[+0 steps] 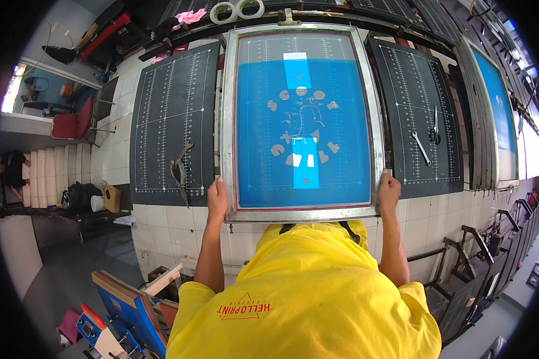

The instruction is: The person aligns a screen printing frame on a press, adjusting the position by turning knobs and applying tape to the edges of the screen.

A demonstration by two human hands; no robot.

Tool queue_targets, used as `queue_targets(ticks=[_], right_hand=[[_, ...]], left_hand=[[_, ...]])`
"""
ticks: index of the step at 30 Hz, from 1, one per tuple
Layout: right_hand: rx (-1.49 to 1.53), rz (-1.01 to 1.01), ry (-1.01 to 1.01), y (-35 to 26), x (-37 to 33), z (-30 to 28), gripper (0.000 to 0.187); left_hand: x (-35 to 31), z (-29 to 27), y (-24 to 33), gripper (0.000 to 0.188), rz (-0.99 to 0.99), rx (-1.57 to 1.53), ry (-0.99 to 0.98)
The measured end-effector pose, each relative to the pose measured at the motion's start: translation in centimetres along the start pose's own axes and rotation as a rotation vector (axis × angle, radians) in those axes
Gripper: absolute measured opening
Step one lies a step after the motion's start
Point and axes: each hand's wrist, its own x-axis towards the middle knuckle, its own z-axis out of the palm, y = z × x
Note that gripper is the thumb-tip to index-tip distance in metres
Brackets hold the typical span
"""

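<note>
A screen printing screen (347, 161) with blue mesh and a metal frame lies before me over a dark board. Its mesh carries a ring of pale letter-like shapes around a line figure. Two white paper strips, an upper one (296, 63) and a lower one (306, 176), show through the mesh. My left hand (218, 200) is closed around the frame's near left side, thumb up. At the near right side, my right hand (390, 194) grips the same frame, also thumb up. The fingers under the frame are mostly hidden.
Pliers (179, 170) lie on the left ruled board (147, 131). On the right ruled board (395, 78) are a wrench (421, 148) and scissors (435, 128). Tape rolls (214, 13) sit at the far edge. Another blue screen (490, 90) stands at right, a red chair (72, 127) at left.
</note>
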Motion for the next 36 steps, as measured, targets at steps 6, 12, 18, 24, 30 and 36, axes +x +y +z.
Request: queue_targets(ticks=[6,12,18,24,30,36], right_hand=[[0.007,0.029,-0.007,-1.0,-0.2,-0.2,0.05],[-0.021,0.015,-0.016,-0.3,0.2,-0.2,0.049],[0.032,0.035,-0.019,-0.5,0.1,-0.1,0.049],[-0.015,0.014,-0.082,-0.7,0.5,-0.5,0.049],[-0.036,0.241,-0.279,-0.8,3.8,-3.6,0.045],[-0.588,-0.257,0.098,-3.1,10.1,-7.3,0.026]], left_hand=[[0.1,-0.3,0.2,0.042,-0.018,0.021,-0.039],[0.1,-0.2,0.3,0.043,-0.01,-0.031,-0.026],[0.0,-0.2,0.4,0.045,-0.033,-0.061,-0.028],[0.2,0.0,-1.5,0.046,0.002,-0.03,0.022],[0.3,-0.2,-0.1,0.045,-0.058,0.018,-0.051],[0.2,0.0,1.3,0.042,-0.019,0.108,-0.028]])
